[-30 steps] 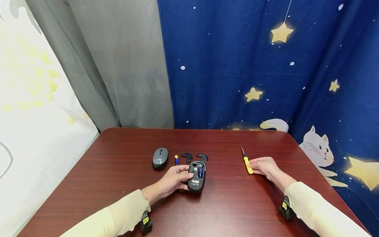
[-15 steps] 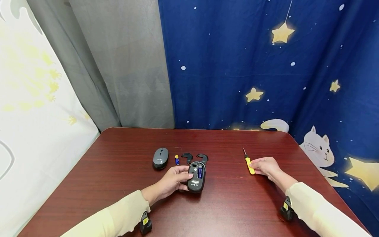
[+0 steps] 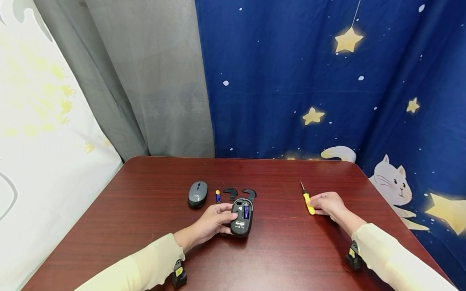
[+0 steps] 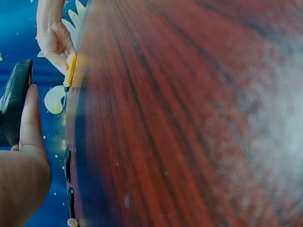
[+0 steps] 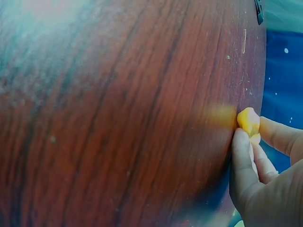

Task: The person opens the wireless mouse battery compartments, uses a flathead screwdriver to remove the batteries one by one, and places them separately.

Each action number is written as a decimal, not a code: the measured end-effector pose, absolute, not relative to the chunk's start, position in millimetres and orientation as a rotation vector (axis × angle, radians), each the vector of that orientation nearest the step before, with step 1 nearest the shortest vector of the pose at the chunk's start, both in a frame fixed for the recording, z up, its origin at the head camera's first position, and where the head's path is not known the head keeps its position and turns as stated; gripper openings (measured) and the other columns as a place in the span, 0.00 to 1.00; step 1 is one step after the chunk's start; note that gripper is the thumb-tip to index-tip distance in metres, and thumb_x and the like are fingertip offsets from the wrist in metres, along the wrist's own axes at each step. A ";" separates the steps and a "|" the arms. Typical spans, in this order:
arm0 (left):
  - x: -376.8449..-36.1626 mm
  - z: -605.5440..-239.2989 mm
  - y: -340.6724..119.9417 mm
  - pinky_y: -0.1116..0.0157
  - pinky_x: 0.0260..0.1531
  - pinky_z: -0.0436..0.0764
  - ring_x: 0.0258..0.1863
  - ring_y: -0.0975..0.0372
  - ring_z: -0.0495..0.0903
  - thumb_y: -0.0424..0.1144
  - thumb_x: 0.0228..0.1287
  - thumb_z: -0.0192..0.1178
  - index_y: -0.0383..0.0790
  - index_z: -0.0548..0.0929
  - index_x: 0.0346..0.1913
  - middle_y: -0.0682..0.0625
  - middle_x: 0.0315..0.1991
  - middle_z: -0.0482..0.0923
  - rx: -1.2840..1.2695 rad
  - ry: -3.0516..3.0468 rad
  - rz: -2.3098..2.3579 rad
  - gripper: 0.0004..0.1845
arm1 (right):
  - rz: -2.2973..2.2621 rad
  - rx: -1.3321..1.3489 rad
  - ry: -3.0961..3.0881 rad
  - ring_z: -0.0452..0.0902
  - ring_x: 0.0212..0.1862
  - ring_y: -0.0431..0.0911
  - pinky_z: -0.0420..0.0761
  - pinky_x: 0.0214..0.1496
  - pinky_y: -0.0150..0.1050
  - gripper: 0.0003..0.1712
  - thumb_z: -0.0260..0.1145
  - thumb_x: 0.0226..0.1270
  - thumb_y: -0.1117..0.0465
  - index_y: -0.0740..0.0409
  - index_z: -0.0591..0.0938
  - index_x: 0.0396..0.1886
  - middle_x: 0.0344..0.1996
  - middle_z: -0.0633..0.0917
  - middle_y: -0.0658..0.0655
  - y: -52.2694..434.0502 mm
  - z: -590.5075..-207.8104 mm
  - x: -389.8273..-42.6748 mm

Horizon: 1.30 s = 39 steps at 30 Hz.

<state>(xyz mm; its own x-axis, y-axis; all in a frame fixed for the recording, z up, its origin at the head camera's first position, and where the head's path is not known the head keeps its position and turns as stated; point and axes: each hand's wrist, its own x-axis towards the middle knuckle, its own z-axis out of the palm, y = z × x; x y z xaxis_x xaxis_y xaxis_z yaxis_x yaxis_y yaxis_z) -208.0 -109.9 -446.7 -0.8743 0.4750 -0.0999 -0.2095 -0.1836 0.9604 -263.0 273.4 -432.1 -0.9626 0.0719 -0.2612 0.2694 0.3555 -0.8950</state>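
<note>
Left hand curled around the upturned black mouse with its battery bay showing, right hand pinching the yellow screwdriver handle lying on the table, right wrist view alone showing fingertips on the handle end, grey mouse and loose battery just beyond the left hand.

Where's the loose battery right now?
In the head view, the loose battery lies on the table, between the grey mouse and two black cover pieces.
</note>
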 end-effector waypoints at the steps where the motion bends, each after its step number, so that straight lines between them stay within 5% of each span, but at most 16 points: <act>1: -207.9 -446.6 -109.9 0.59 0.36 0.85 0.42 0.55 0.83 0.30 0.67 0.57 0.23 0.67 0.63 0.39 0.49 0.80 0.306 1.649 2.100 0.24 | -1.651 0.310 2.440 0.80 0.28 0.40 0.84 0.32 0.36 0.17 0.69 0.58 0.70 0.78 0.79 0.44 0.26 0.84 0.53 273.5 -431.6 -262.8; 39: -208.2 -447.3 -107.6 0.60 0.33 0.85 0.41 0.56 0.84 0.30 0.66 0.57 0.23 0.68 0.62 0.40 0.47 0.81 0.308 1.655 2.100 0.24 | -1.646 0.331 2.412 0.81 0.31 0.41 0.85 0.34 0.38 0.20 0.66 0.61 0.71 0.80 0.76 0.50 0.30 0.85 0.54 282.5 -427.2 -262.4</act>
